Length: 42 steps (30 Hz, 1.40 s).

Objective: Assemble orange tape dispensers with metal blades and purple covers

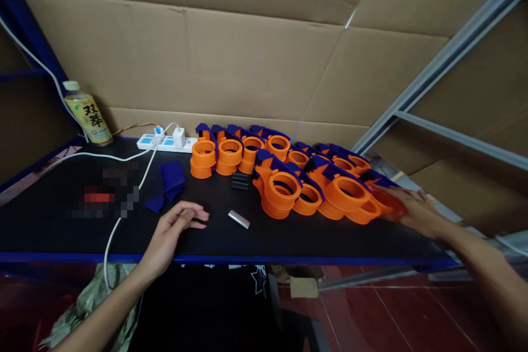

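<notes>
My left hand (175, 231) hovers over the front of the black table, loosely curled with fingers apart and nothing in it. Just right of it lies a small silver metal cylinder (238, 219). Behind it are several dark blue plastic pieces (172, 177). At the far right, my right hand (416, 210) grips an orange and blue tape dispenser (388, 202), slightly blurred, at the end of the row. Several more orange tape dispensers (280, 192) with blue parts stand close together across the middle and right, in a front row and a back row (229, 157).
A white power strip (165, 143) with plugs sits at the back, its white cable (144, 176) running over the table's front. A yellow-labelled bottle (88, 115) stands back left. Black ribbed pieces (240, 181) lie mid-table. Cardboard (247, 60) lines the back; a metal frame (441, 60) rises right.
</notes>
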Available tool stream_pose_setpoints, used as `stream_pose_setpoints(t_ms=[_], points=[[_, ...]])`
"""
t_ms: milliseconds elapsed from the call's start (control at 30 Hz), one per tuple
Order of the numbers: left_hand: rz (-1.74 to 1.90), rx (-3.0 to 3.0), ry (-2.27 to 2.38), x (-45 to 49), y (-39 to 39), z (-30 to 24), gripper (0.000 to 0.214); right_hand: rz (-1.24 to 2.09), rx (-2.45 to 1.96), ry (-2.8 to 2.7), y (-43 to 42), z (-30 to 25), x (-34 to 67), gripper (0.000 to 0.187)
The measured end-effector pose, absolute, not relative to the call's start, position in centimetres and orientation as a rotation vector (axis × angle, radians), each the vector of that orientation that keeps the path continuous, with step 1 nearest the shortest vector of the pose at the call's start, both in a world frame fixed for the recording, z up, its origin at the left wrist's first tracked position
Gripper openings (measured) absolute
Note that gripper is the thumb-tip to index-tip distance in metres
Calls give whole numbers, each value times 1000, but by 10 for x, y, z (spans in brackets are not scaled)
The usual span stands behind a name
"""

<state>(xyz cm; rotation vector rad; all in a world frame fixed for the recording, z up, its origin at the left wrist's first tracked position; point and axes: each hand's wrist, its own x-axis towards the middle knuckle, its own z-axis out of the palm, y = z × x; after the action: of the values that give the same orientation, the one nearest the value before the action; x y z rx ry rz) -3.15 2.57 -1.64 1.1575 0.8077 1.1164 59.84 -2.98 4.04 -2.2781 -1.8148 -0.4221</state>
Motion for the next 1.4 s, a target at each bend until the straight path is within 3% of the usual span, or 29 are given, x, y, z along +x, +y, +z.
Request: stream_pose_setpoints(t_ms=[300, 467, 633, 733, 900, 1033, 1133, 1233, 1400], points=[[1111, 1160, 801, -32, 25, -16, 28, -122, -2126, -1916, -40, 59, 603, 57], [1110, 1169, 793, -31, 24, -17, 27, -401, -2130, -1812, -51, 78, 590, 66], [1079, 1223, 768, -33, 22, -13, 29, -700, -1770, -1485, -75, 106, 502, 91], [1013, 1287, 638, -31, 18, -6, 35, -440, -1634, -1532, -97, 105, 414, 87], [889, 1278, 446, -25, 10, 2, 64, 364, -1427, -1901, -108, 59, 266, 72], [951, 1122, 543, -23, 12, 1, 53, 731, -1288, -1871, -87, 23, 203, 74], [1050, 992, 607, -24, 16, 0, 48, 697, -1207, -1927, -71, 17, 194, 63], [1128, 910, 681, -25, 19, 0, 49, 448, -1284, -1983, -57, 20, 200, 45], [1155, 853, 730, -23, 20, -1, 40, 20, -1595, -2060, -41, 10, 207, 39]])
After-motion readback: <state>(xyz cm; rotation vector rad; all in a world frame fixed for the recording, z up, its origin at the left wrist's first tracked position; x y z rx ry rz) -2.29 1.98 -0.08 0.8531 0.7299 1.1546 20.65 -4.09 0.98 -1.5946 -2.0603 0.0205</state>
